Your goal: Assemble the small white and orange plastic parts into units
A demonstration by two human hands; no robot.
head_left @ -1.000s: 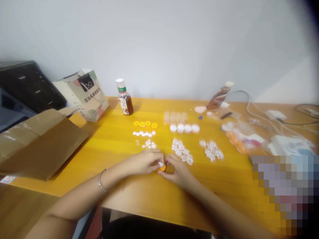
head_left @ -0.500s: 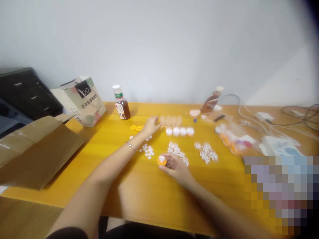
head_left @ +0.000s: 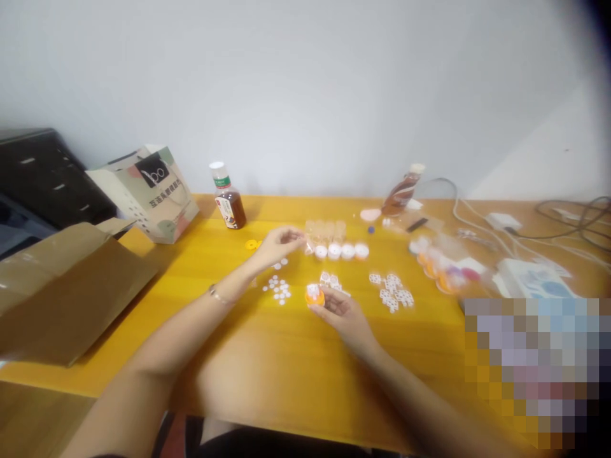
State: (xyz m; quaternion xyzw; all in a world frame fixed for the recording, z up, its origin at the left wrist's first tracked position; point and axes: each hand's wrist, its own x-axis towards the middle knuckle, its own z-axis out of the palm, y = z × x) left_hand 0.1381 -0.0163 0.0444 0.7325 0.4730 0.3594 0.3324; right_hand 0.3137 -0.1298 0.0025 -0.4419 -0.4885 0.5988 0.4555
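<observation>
My right hand (head_left: 344, 313) pinches a small round orange base with white parts on top (head_left: 314, 295), above the near middle of the table. Farther off, the closed fingertips of my left hand (head_left: 281, 245) hold a small clear plastic cover (head_left: 309, 246), blurred and see-through. Just behind it is a row of clear plastic covers (head_left: 329, 229). In front of that row are several white round pieces (head_left: 341, 251) lined up. White discs (head_left: 277, 290) lie scattered left of the orange base. White gear-like pieces (head_left: 329, 280) are partly hidden behind my right hand.
More white cut-out pieces (head_left: 392, 291) lie to the right. Yellow discs (head_left: 251, 244) sit beyond my left forearm. Two drink bottles (head_left: 230, 203) stand at the back. A cardboard box (head_left: 71, 292) and paper bag (head_left: 165, 197) are left; cables (head_left: 482, 222) and a clear package (head_left: 443, 264) are right.
My left hand has drawn back a little from the row of clear covers, with one now at its fingertips. My right hand has raised the orange base slightly. The view has shifted a little.
</observation>
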